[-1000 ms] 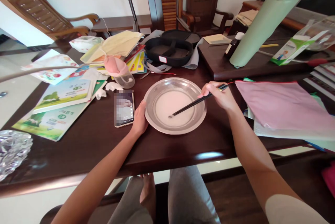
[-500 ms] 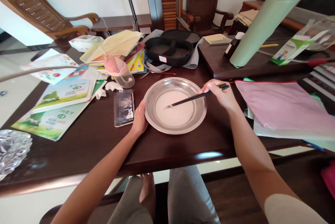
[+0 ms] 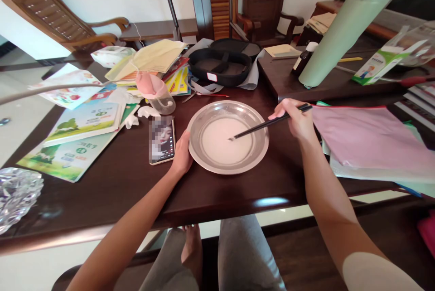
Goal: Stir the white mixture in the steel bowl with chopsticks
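A round metal basin stands on the dark wooden table, with a milky white liquid in its bottom. My left hand grips the basin's left rim, the thumb along the edge and the other fingers hidden beneath. Black chopsticks are held in my right hand, which is closed around their upper part beyond the basin's right rim. Their pale tips touch the liquid near the middle of the basin. A phone with a lit screen lies just left of my left hand.
Beyond the basin are a black open case and a pink-lidded cup. Books and a glass dish lie left. At right are a pink pouch, a tall green flask and a small bottle.
My right hand has moved right and slightly up, drawing the chopstick tips rightward through the liquid. The left hand keeps its hold on the basin. The picture on the phone screen has changed.
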{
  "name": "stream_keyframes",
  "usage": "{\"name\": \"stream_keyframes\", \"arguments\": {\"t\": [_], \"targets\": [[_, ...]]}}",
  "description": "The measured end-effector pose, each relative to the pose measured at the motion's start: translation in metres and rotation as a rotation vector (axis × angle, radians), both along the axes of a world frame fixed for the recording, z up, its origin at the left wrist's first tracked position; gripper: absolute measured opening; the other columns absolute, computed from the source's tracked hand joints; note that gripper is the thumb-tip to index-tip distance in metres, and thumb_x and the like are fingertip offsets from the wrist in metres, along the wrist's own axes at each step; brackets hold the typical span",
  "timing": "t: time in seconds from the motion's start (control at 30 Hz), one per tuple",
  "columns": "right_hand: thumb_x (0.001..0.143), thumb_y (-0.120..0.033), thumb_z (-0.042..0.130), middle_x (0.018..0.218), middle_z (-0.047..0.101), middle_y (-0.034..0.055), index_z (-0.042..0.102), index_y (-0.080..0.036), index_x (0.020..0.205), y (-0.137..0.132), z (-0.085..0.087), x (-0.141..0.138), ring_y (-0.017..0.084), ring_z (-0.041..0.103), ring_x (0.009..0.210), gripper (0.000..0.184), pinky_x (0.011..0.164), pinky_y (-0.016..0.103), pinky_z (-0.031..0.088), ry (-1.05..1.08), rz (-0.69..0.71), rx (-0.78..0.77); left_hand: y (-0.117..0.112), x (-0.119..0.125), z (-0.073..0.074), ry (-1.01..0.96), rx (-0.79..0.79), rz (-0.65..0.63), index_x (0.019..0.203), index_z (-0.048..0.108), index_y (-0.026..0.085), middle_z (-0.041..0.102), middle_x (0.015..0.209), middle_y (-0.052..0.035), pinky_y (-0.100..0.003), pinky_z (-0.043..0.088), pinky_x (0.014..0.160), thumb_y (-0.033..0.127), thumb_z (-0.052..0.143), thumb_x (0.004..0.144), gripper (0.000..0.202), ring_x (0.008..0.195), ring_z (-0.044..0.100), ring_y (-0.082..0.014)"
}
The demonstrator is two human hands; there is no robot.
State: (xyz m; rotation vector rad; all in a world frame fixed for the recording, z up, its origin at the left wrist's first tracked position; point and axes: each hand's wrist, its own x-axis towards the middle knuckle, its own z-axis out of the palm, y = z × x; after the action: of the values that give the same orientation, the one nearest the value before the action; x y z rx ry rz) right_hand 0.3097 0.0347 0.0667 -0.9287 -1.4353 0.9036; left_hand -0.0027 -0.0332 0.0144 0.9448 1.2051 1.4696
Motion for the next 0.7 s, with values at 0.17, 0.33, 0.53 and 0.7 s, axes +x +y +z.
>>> {"name": "stream_keyframes", "arguments": {"t": [0.17,0.33,0.53,0.7], "targets": [[0.086,-0.064,0.071,0.067,0.076,0.0032,0.071,-0.025,0.062,-0.004,0.0,-0.006,0.022,0.075,0.069,0.046,0.073,0.036,0.059,-0.07,0.2,-0.053,0.0,-0.001,-0.002,-0.012,-0.008,0.003,0.104,0.075,0.02,0.079,0.111,-0.0057,-0.038,0.057,0.101,0.057,0.071,0.082,0.043,0.121,0.068,-0.0313],[0.084,-0.064,0.073,0.067,0.077,0.0029,0.072,-0.025,0.064,-0.002,0.002,-0.004,0.023,0.076,0.073,0.044,0.079,0.038,0.06,-0.061,0.08,-0.017,0.001,-0.001,-0.002,0.001,0.004,0.005,0.1,0.076,0.021,0.079,0.111,-0.0052,-0.037,0.056,0.102,0.056,0.071,0.083,0.04,0.12,0.068,-0.0308],[0.086,-0.063,0.071,0.061,0.072,0.0023,0.067,-0.025,0.057,0.0,-0.002,-0.003,0.021,0.074,0.064,0.049,0.069,0.036,0.058,-0.007,0.127,-0.046,0.0,-0.001,-0.003,0.009,0.003,0.003,0.107,0.075,0.02,0.08,0.109,-0.0058,-0.038,0.056,0.102,0.058,0.069,0.084,0.045,0.12,0.068,-0.0307],[0.084,-0.063,0.074,0.072,0.079,0.0036,0.073,-0.025,0.066,-0.005,0.002,-0.009,0.023,0.077,0.075,0.042,0.078,0.037,0.06,-0.093,0.17,-0.037,0.001,-0.002,-0.005,-0.001,0.0,-0.001,0.109,0.075,0.021,0.08,0.111,-0.0055,-0.039,0.056,0.101,0.057,0.069,0.084,0.044,0.12,0.068,-0.0308]]}}
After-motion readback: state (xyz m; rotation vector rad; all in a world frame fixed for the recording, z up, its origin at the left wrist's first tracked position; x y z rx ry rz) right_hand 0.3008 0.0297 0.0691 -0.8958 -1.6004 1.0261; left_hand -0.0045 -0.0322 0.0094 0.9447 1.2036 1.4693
